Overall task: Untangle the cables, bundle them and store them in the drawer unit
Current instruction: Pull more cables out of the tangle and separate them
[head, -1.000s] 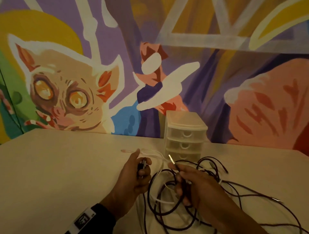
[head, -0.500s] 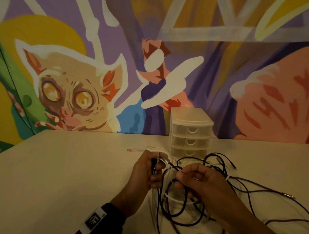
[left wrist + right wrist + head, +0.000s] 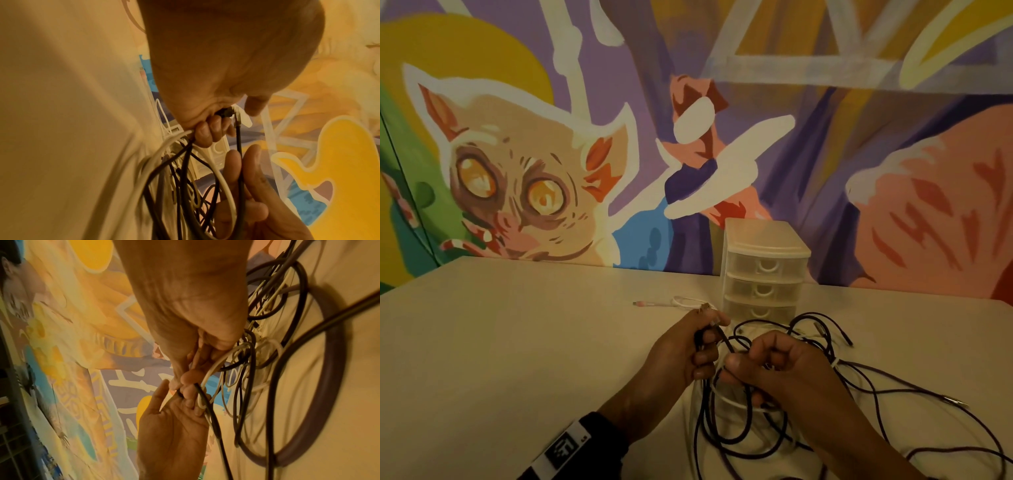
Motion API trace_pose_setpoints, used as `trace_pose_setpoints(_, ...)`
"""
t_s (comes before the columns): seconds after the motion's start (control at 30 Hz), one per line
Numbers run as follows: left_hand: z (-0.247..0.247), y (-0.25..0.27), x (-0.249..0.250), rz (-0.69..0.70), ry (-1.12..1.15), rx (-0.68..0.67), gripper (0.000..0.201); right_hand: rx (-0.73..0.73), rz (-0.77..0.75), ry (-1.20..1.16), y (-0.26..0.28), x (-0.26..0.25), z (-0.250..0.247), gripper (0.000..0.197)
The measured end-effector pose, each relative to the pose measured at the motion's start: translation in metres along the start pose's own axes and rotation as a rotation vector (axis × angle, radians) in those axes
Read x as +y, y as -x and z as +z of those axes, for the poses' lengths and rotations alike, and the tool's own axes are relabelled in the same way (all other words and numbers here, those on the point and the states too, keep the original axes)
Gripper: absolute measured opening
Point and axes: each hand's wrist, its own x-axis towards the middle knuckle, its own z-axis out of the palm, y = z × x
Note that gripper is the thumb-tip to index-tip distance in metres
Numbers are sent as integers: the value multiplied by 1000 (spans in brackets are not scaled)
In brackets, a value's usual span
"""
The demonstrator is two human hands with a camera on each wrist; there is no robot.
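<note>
A tangle of dark and white cables [image 3: 822,380] lies on the beige table [image 3: 517,342] in front of the clear three-drawer unit [image 3: 765,270]. My left hand [image 3: 695,346] grips dark and white cable strands with a plug end sticking up above the fist [image 3: 226,112]. My right hand [image 3: 767,363] is curled around dark cable loops just right of the left hand, pinching a strand [image 3: 197,386]. All three drawers look closed.
A white cable with a pink end [image 3: 654,303] lies on the table left of the drawer unit. A loose dark strand with a metal plug [image 3: 955,401] trails to the right. A painted mural wall [image 3: 585,137] stands behind the table.
Both hands have come closer together, and the right hand has curled into a fist on the loops. The metal plug the right hand held up a second ago is no longer raised.
</note>
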Motion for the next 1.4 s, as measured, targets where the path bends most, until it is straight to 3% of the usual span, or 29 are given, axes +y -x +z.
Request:
trace_pose_setpoints(0.1, 5, 3, -1, 36, -19, 61, 29, -49, 1, 37, 2, -2, 2, 33)
trace_pose_setpoints(0.2, 4, 3, 4, 75, 152, 170, 25, -131, 41, 119, 1, 0, 3, 42)
trace_pose_setpoints(0.37, -10, 1, 14, 116, 363, 219, 29, -457, 65, 524, 7, 6, 3, 30)
trace_pose_setpoints(0.6, -6, 2, 15, 78, 328, 208, 33, -425, -19, 567, 7, 9, 3, 18)
trace_pose_setpoints(0.87, -18, 2, 19, 87, 447, 316, 35, -67, -123, 105, -2, -3, 1, 30)
trace_pose_setpoints(0.93, -19, 1, 19, 95, 454, 356, 37, -58, -83, 57, -3, -2, -1, 35)
trace_pose_setpoints(1.03, -24, -2, 20, 105, 449, 427, 39, -111, -42, -119, -5, -1, -5, 26)
trace_pose_setpoints(1.13, -27, -3, 21, 117, 455, 451, 38, -147, -142, -417, -6, -7, -11, 51)
trace_pose_setpoints(1.2, -25, -4, 19, 116, 426, 464, 39, -188, -209, -458, -6, -6, -12, 66)
trace_pose_setpoints(1.3, -26, -4, 18, 109, 434, 466, 39, -247, -188, -279, -11, 1, -15, 75)
trace_pose_setpoints(1.4, -32, -3, 19, 108, 468, 458, 39, -267, -133, 228, -16, 9, -23, 63)
